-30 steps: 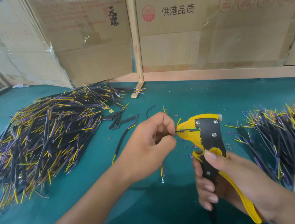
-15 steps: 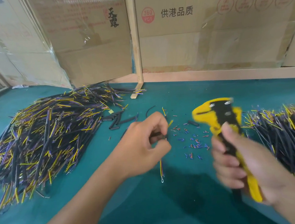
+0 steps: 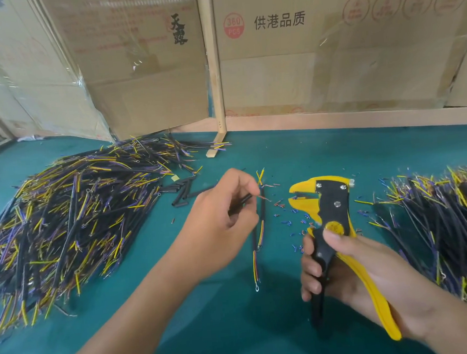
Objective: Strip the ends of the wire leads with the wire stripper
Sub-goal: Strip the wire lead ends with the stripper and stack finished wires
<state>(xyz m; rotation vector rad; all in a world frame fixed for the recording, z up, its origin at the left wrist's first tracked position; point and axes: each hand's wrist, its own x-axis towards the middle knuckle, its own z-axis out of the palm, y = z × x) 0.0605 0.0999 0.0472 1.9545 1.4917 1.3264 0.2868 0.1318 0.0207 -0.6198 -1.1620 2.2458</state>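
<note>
Cardboard boxes [image 3: 146, 72] backed our green table [image 3: 238, 330]. Our left hand [image 3: 219, 228] pinched the limp, light wire lead [image 3: 260, 230] near its stripped end; at 3 o'clock, our right hand [image 3: 354, 273] gripped the wire stripper [image 3: 330, 214].

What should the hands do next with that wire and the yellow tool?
Probably bring the wire lead, pinched in the left hand, across into the wire stripper. The right hand holds it with its mouth open and empty, and a gap separates them.

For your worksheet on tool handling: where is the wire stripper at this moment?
In the head view, the wire stripper sits right of centre, gripped by the right hand, between the left hand and the right-side wire pile.
</note>
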